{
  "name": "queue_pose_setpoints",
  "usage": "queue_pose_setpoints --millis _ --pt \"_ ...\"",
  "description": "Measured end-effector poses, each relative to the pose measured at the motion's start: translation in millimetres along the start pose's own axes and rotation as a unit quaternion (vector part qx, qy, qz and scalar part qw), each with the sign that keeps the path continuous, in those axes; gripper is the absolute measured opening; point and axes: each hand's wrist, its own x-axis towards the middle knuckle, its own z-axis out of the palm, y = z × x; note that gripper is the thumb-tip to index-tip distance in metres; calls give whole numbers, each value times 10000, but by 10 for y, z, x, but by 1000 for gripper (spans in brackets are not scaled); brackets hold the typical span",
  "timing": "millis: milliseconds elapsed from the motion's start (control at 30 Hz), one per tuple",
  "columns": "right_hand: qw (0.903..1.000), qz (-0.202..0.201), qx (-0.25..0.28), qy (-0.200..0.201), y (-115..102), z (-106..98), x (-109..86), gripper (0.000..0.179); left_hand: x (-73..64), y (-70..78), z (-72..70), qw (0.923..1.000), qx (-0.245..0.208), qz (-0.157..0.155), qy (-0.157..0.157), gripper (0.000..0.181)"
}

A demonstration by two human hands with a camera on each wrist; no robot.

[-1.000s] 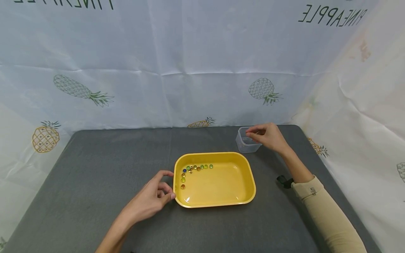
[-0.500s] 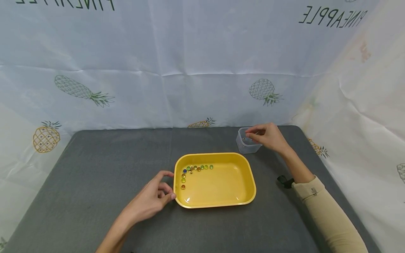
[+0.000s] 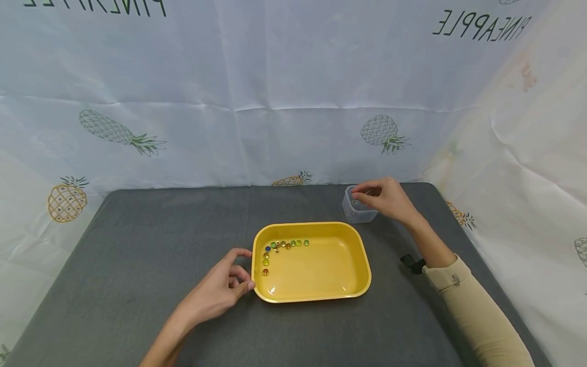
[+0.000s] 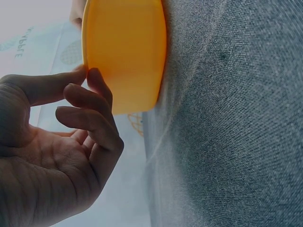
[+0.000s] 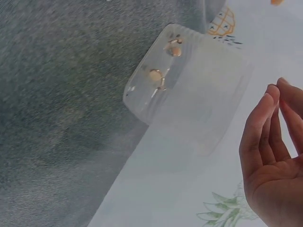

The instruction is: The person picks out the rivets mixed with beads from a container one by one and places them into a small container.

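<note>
A yellow tray point(image 3: 316, 275) lies on the grey table, with several glass marbles point(image 3: 293, 243) and a small gold-coloured metal piece point(image 3: 276, 250) along its left and far inner sides. My left hand point(image 3: 220, 285) touches the tray's left end with thumb and index finger; the other fingers bend loosely. Behind the tray's right end stands a clear plastic container point(image 3: 359, 216) with small gold-coloured metal pieces point(image 5: 156, 78) inside. Above its opening my right hand point(image 3: 387, 198) brings thumb and fingertips close together. Whether anything tiny sits between them cannot be told.
A white cloth with printed pineapples point(image 3: 110, 127) hangs behind the table and along its sides. The container stands near the grey table's point(image 3: 174, 224) far edge. A dark strap point(image 3: 412, 264) sits by the right sleeve.
My right hand has shifted slightly left over the container. A small gold-coloured spot now shows just below its fingertips. The left hand, tray and marbles stay as they were.
</note>
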Motion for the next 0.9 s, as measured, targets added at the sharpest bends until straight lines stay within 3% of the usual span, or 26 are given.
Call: queue_pose_setpoints --millis 900 --pt "9989 -329 -223 -242 -425 121 -17 20 4 -8 -3 10000 -31 34 -45 64"
